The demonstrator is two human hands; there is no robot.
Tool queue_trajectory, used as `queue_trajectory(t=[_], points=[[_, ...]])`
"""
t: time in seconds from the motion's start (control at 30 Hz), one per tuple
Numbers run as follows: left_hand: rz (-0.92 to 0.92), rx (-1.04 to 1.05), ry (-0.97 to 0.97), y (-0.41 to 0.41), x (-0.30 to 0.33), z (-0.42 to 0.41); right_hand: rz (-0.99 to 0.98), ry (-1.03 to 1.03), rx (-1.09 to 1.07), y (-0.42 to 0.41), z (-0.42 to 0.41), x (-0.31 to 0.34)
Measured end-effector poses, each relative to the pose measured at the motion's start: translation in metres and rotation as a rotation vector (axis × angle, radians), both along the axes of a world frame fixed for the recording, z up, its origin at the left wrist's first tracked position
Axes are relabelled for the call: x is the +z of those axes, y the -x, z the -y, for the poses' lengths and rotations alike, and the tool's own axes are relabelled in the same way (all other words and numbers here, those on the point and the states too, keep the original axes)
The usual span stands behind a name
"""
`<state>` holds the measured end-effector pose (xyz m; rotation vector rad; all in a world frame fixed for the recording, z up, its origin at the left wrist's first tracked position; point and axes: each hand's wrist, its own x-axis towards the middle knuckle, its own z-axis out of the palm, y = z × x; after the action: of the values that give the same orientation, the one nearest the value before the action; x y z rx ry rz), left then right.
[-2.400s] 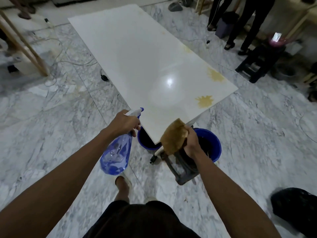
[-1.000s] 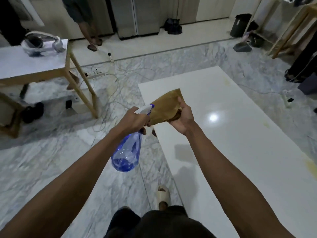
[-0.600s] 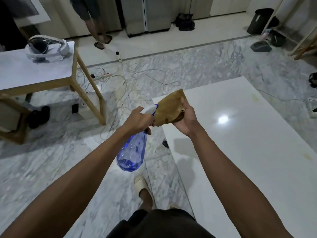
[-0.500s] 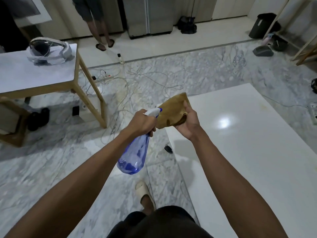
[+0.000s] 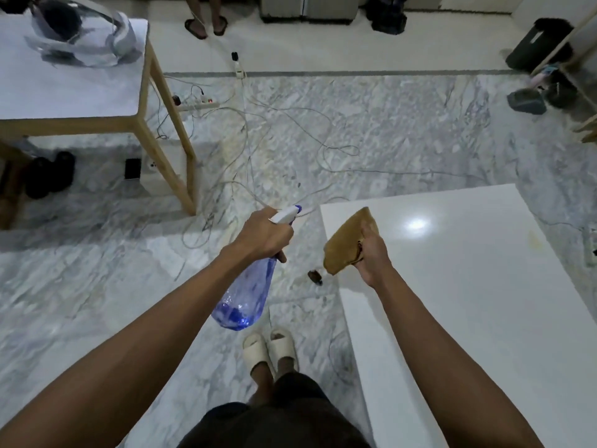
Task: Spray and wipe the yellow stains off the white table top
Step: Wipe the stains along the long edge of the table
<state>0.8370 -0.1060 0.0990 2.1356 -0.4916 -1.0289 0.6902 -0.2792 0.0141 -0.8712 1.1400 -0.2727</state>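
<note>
My left hand (image 5: 266, 236) grips the white trigger head of a blue see-through spray bottle (image 5: 247, 294), which hangs over the marble floor left of the table. My right hand (image 5: 373, 253) holds a folded brown cloth (image 5: 347, 244) above the near left corner of the white table top (image 5: 468, 302). A faint yellow stain (image 5: 534, 240) shows near the table's right edge. The hands are apart, the nozzle pointing away from the cloth.
Loose cables (image 5: 258, 150) and a power strip (image 5: 197, 103) sprawl on the floor ahead. A wooden-legged side table (image 5: 97, 92) with a headset stands at the far left. A person's sandalled feet (image 5: 206, 25) are at the back. A small dark object (image 5: 315, 275) lies beside the table.
The view has tilted down and the table has shifted right. My hands have drawn apart: the cloth moved right and lower, away from the bottle's nozzle.
</note>
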Motion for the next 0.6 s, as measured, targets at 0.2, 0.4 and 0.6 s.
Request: queue_trajectory(t=[0.2,0.4,0.6], points=[[-0.073,0.150,-0.001,-0.034,-0.027,0.001,-0.208,0.877,0.223,-0.069,0.058,-0.011],[-0.121,0.193,-0.035,-0.047,-0.063,-0.002,-0.845,1.227,0.973,-0.091,0.062,-0.129],[-0.133,0.238,-0.065,-0.054,-0.092,-0.001,-0.935,1.173,0.984,-0.105,0.050,-0.159]])
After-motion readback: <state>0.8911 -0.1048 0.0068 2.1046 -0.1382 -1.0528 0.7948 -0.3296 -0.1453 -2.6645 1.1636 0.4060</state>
